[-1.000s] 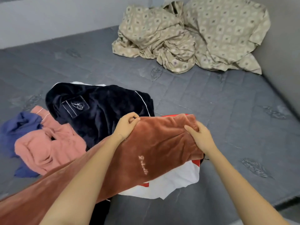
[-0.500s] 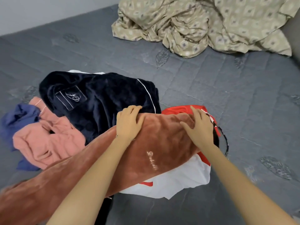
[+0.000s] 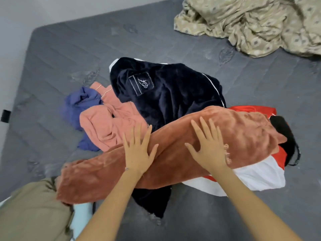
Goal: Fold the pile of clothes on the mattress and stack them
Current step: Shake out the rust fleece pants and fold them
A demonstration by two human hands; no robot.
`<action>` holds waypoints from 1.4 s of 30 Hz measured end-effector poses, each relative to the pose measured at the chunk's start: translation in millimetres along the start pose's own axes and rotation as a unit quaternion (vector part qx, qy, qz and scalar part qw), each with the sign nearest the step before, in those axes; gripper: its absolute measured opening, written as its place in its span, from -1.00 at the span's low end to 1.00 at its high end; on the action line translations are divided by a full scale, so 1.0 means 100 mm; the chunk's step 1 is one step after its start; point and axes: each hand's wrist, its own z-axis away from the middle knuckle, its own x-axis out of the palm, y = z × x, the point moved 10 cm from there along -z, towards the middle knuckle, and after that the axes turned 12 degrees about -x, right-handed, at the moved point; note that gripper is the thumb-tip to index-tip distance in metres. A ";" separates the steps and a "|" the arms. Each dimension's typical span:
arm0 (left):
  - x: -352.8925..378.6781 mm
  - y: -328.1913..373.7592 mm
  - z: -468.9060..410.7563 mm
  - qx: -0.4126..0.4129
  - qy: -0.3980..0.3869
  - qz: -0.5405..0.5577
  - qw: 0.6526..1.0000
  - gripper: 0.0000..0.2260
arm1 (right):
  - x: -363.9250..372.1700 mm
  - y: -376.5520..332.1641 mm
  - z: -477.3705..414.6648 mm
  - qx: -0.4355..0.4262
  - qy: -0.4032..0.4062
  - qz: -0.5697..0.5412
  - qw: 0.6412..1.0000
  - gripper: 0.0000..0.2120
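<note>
Head view. A long rust-brown plush garment point(image 3: 243, 136), doubled lengthwise into a band, lies slantwise across the top of the clothes pile on the grey quilted mattress point(image 3: 69, 54). The left hand point(image 3: 138, 153) and the right hand point(image 3: 210, 150) both rest flat on this band with fingers straight and spread, palms pressing the nap and grasping nothing. Behind the band lies a crumpled navy velvet garment point(image 3: 173, 94) with an embroidered patch. To the left of the band are a bunched salmon-pink garment point(image 3: 107, 126) and, beyond that, a blue-violet cloth point(image 3: 81, 101). Under the band's right end are a red-and-white garment point(image 3: 257, 176) and a black corded item point(image 3: 284, 134). Far behind the band, a rumpled beige patterned bedsheet point(image 3: 251, 26) sits in the mattress corner. At the band's near left end is olive-khaki fabric point(image 3: 31, 211), of uncertain nature.

Progress, as judged: early. One garment is part-folded and appears to need crosswise folds. No finished stack is visible, and all the other pieces lie unfolded
</note>
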 end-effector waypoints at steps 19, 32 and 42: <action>0.47 -3.59 0.70 -0.275 -0.117 0.037 0.953 -0.26 | 1.48 -2.30 -0.10 -0.023 -0.107 0.011 0.994 -0.20; 0.93 -4.08 0.43 -0.373 -0.116 0.147 0.909 -0.65 | 1.81 -1.95 -0.87 -0.090 -0.110 -0.016 0.990 -0.61; 0.15 -4.37 -0.01 -0.452 -0.021 0.157 0.878 -0.53 | 1.42 -2.14 -1.43 -0.069 0.033 -0.032 0.997 -0.80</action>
